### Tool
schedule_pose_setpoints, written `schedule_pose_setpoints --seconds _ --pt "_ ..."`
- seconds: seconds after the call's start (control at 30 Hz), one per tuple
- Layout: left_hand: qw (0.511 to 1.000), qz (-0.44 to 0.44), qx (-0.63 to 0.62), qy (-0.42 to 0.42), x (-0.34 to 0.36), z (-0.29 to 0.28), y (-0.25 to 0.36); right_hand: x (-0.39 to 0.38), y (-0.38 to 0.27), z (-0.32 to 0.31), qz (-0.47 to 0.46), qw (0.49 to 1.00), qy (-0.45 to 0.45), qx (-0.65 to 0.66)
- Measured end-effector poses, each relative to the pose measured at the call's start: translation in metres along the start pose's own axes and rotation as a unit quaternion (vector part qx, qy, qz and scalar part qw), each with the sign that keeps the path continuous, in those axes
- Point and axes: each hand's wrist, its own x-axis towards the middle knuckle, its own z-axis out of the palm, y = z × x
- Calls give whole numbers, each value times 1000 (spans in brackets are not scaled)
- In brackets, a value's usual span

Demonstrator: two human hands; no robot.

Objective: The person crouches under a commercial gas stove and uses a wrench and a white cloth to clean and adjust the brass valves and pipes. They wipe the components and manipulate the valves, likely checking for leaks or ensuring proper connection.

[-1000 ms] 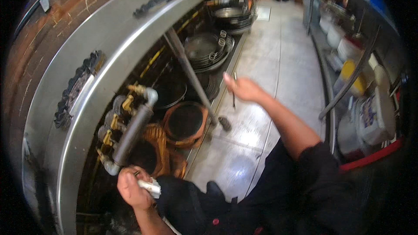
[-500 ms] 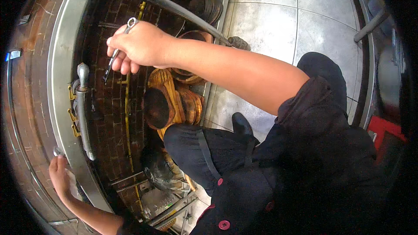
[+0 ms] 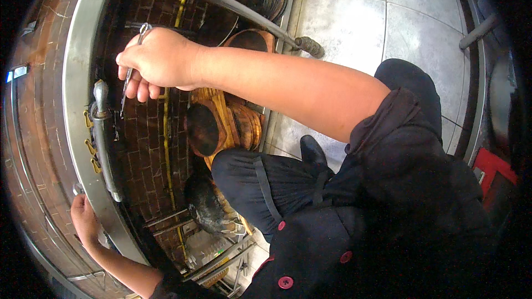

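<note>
My right hand (image 3: 153,59) is closed on a slim metal tool (image 3: 145,29) with a ring at its top, held over the dark gap beside the steel counter edge (image 3: 83,72). Just left of the tool's lower tip is a grey metal pipe (image 3: 107,152) with several brass valves (image 3: 88,146). At the lower left, my left hand (image 3: 84,218) is closed at the outer side of the counter edge, beside a small round silver piece (image 3: 78,189); what it holds is partly hidden, with something pale under the wrist.
Below are wooden boards with dark plates (image 3: 205,127), a blackened pan (image 3: 202,199), stacked pans (image 3: 260,2), a yellow pipe (image 3: 166,127) and a brick wall. A slanting steel leg (image 3: 233,6) crosses above my right arm. Tiled floor (image 3: 421,33) and a red item (image 3: 490,171) are rightward.
My view has swung down and left since a second ago. My right hand moved from over the aisle to the valve pipe, and shifted slightly further left in the last half second.
</note>
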Motion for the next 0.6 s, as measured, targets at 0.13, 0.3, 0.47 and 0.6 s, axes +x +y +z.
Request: schedule_pose_setpoints --seconds 0.13,0.3,0.47,0.6 --pt "974 97 5 205 -31 -5 25 -2 -1 7 -11 1000 17 -6" --pt "948 113 -197 221 -95 5 66 -14 -4 18 -39 997 46 -38" --pt "923 269 -263 79 -115 34 76 -13 22 29 -348 886 96 -291" --pt "935 222 -275 33 -117 60 79 -54 50 73 -389 862 149 -289"
